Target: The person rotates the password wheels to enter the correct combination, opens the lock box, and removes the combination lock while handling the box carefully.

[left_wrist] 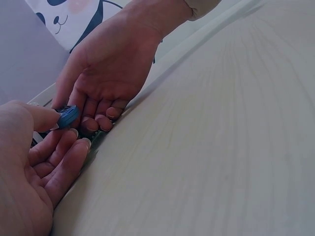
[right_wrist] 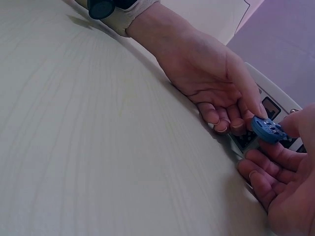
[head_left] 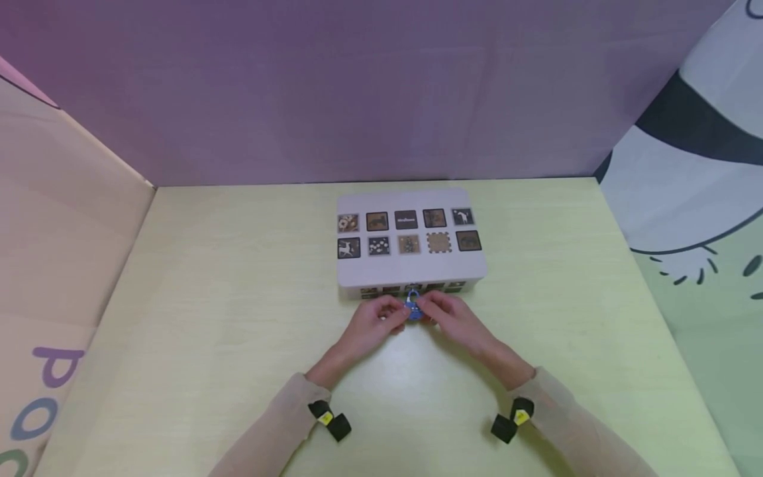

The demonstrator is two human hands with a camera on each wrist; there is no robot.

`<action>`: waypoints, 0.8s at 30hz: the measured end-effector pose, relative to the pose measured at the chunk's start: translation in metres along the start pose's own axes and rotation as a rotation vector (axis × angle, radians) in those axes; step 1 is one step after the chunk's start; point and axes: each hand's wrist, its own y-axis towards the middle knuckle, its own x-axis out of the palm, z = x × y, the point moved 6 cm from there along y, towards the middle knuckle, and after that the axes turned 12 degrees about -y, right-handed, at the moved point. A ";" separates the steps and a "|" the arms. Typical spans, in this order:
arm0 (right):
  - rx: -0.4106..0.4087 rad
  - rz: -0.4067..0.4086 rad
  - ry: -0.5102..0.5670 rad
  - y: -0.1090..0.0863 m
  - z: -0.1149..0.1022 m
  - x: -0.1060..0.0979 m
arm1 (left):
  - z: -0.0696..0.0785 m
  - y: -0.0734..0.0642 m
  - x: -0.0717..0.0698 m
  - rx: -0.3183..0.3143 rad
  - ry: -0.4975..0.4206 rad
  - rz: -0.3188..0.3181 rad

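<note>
A small blue combination padlock (head_left: 414,309) is at the front side of a white box (head_left: 411,268) with rows of little square pictures on its lid. Its shackle points up toward the box front; whether it is fastened there I cannot tell. My left hand (head_left: 371,326) pinches the padlock's left side between thumb and fingers. From the right, my right hand (head_left: 461,324) pinches the other side. In the right wrist view, number dials show on the face of the blue padlock (right_wrist: 268,130). The box's lid looks closed.
The box stands on a pale wooden table (head_left: 238,278) toward its back. Behind rises a purple wall panel (head_left: 369,93). Printed panels flank both sides. Each sleeve carries a black band (head_left: 330,421) with a yellow mark.
</note>
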 end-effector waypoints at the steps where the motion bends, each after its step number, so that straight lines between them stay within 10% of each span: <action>1: -0.008 -0.003 0.002 0.000 0.000 0.000 | 0.000 0.000 0.000 -0.001 -0.001 0.001; 24: -0.014 -0.005 0.004 0.000 0.001 -0.001 | 0.000 0.001 0.000 0.014 0.006 -0.009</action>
